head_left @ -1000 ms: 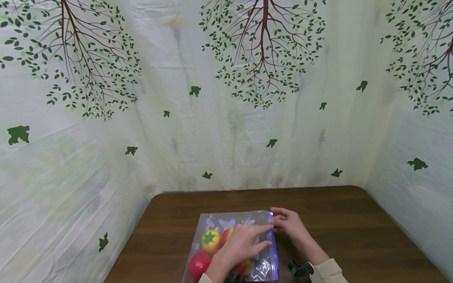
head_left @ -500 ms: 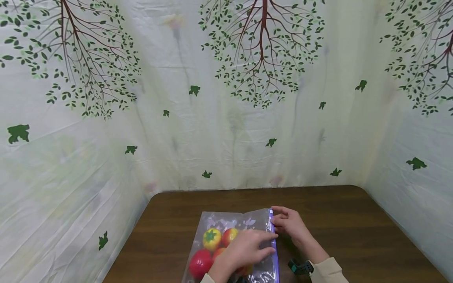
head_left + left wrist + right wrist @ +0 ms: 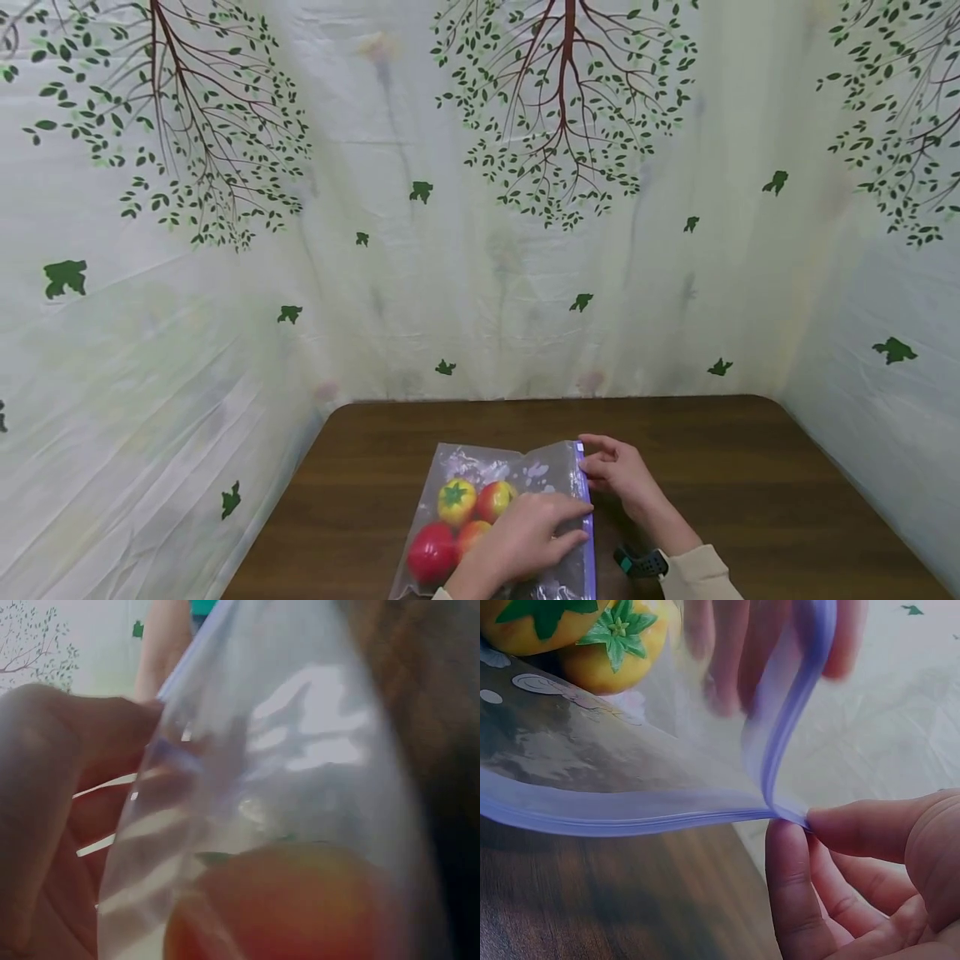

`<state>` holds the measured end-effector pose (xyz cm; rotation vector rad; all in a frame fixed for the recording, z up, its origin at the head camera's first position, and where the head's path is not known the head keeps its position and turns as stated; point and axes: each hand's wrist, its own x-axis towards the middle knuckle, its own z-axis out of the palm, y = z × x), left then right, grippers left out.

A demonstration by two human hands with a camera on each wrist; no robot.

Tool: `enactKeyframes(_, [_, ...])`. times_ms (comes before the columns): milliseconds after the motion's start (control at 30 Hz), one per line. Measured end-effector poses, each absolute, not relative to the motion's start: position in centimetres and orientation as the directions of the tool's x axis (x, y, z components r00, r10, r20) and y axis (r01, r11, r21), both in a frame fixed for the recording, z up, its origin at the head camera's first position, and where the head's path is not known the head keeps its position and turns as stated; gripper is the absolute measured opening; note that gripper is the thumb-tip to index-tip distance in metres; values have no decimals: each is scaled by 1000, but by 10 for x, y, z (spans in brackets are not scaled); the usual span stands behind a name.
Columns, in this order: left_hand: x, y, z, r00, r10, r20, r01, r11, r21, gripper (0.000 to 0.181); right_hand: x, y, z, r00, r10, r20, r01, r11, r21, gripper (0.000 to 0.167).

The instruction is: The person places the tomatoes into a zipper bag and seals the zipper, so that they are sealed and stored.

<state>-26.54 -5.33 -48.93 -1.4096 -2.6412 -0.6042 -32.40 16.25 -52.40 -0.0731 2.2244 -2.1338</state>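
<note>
A clear zip bag (image 3: 555,475) lies on the table with its purple zip strip (image 3: 630,825) on the right. Inside are a red round fruit (image 3: 432,553), a yellow one with a green star-shaped top (image 3: 457,500) and a red-yellow one (image 3: 495,500); more are partly hidden by my left hand (image 3: 525,533). That hand reaches over the bag and pinches the upper side of its mouth, its fingers visible through the plastic. My right hand (image 3: 622,475) pinches the far corner of the strip between thumb and finger. From that corner the two strip sides spread apart, as the right wrist view shows.
The brown wooden table (image 3: 750,483) extends on both sides of the bag. A black wristband (image 3: 641,564) with a teal part is on the right wrist. Behind the table hangs a pale curtain (image 3: 495,333) printed with trees and leaves.
My left hand has shifted slightly nearer along the zip strip, and more of the fruit shows. The right hand keeps its pinch at the corner. The head view has turned slightly.
</note>
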Motion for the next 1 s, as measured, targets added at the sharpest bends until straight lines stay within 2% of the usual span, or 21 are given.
enactKeyframes(167, [-253, -59, -492, -493, 777, 392, 869, 459, 184, 36, -323, 163, -523, -996, -90, 2, -4, 28, -1000, 49])
enactKeyframes(300, [-241, -63, -494, -449, 793, 411, 892, 426, 153, 44, -323, 165, -522, -995, -97, 9, -12, 27, -1000, 48])
enactKeyframes(467, [-228, -65, -497, -457, 812, 363, 889, 413, 197, 59, -323, 164, -522, -996, -89, 2, -5, 30, -1000, 47])
enactKeyframes(767, [-220, -70, -504, -465, 852, 240, 885, 438, 158, 77, -321, 164, -523, -997, -83, -3, 0, 27, -1000, 48])
enactKeyframes(1000, [-211, -67, -512, -496, 855, 149, 867, 480, 131, 75, -319, 163, -521, -997, -79, -13, 11, 22, -1000, 46])
